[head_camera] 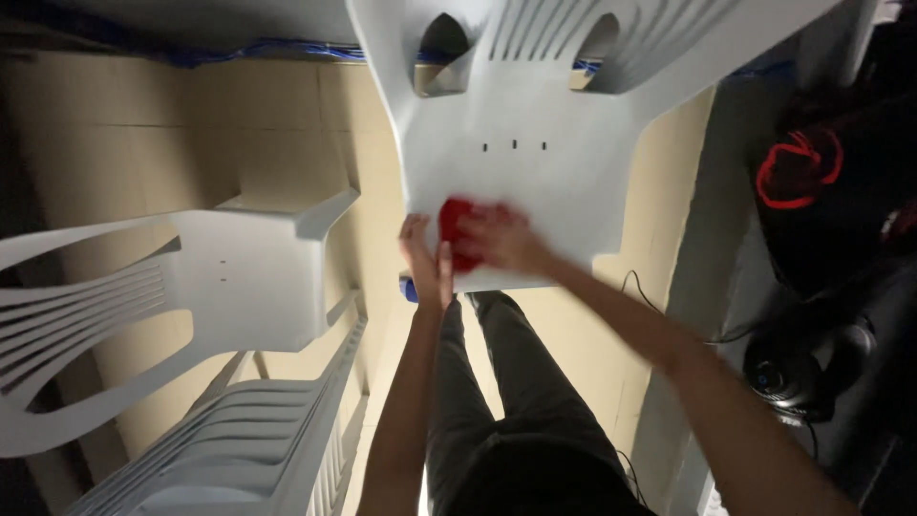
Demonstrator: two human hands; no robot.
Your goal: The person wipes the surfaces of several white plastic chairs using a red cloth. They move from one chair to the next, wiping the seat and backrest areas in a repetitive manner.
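A white plastic chair (535,124) stands in front of me, its seat facing up. My right hand (506,239) presses a red cloth (457,229) onto the seat near the front edge; the hand is blurred. My left hand (425,263) grips the seat's front edge just left of the cloth, and a small blue object (410,290) shows beneath that hand. My legs in dark trousers (497,382) are below the chair.
Another white plastic chair (229,277) lies on its side at the left, above a stack of white chairs (258,449). Tan tiled floor (287,124) lies beneath. At the right are a dark bag with red trim (812,172) and a black round device (802,368) with cables.
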